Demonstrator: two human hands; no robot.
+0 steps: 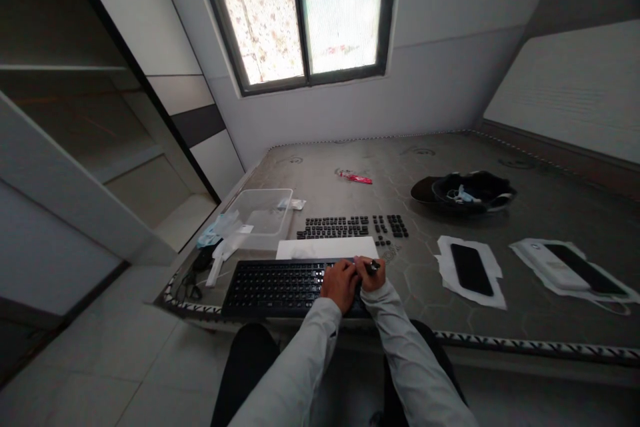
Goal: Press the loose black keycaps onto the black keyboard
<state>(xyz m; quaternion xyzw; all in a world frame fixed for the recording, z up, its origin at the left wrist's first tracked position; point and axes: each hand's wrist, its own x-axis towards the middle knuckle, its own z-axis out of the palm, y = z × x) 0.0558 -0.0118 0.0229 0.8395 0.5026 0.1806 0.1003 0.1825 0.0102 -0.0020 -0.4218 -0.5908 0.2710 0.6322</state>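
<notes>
A black keyboard (273,288) lies along the front edge of the covered surface, its keycaps off and its rows of switches bare. My right hand (372,276) is closed around a dark, pen-like tool (373,267) above the keyboard's right part. Pressed close beside it, my left hand (340,284) is over the keys with its fingers curled; whatever they pinch is hidden. Behind the keyboard is a white sheet (327,247), and beyond that the loose black keycaps (335,227) are set out in keyboard order.
At left stands a clear plastic bin (265,220) beside crumpled plastic wrapping (227,233) and a black cable (191,287). A red packet (356,178) lies farther back. To the right are a black cap (465,192), a phone on white paper (471,269) and a white power bank (557,265).
</notes>
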